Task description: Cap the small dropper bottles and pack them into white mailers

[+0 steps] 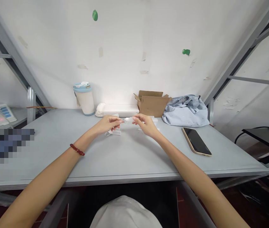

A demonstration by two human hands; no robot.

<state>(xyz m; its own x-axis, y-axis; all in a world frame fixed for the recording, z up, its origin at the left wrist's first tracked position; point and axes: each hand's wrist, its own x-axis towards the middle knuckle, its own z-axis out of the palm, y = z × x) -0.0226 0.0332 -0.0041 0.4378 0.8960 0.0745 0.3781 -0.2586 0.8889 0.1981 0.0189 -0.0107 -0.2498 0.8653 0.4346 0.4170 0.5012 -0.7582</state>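
Note:
In front of me a small white piece [129, 119] is stretched between my two hands, raised a little over the table. My right hand [146, 124] pinches its right end between thumb and fingers. At its left end my left hand [109, 123] is closed, fingertips together on what looks like a thin white loop. Below my left hand lies a small white tag [115, 133] with a thin loop, on the grey table [124, 158]. More clear or whitish small pieces [154, 120] lie behind my right hand, partly hidden by it.
A stack of white sheets [117, 109] lies by the wall, between a blue-lidded cup [85, 99] and an open cardboard box [153, 104]. To the right are a crumpled light-blue cloth [185, 112] and a phone [196, 141]. A pixelated patch covers the left side.

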